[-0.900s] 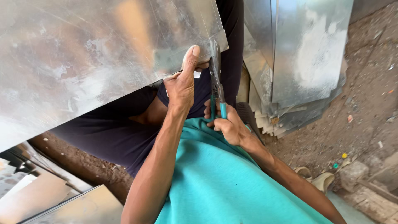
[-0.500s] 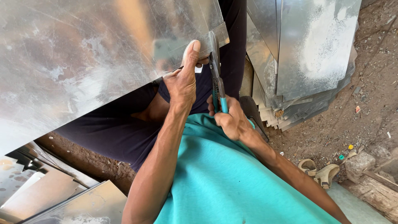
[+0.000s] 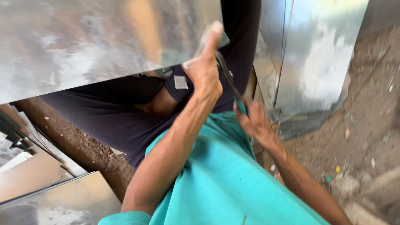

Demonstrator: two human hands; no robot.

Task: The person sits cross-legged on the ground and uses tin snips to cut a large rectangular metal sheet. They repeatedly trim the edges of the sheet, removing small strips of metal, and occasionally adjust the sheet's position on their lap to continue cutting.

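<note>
The left hand [image 3: 204, 77] pinches the corner of the large metal sheet [image 3: 91, 41] in a firm grip, while just right of it the right hand [image 3: 255, 121] clenches the snips [image 3: 228, 79], best kept square to the edge.

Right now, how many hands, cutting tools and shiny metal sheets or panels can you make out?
Hands: 2, left hand and right hand
Snips: 1
Metal sheets: 4, held sheet, standing panel, two floor sheets
Total: 7
</note>
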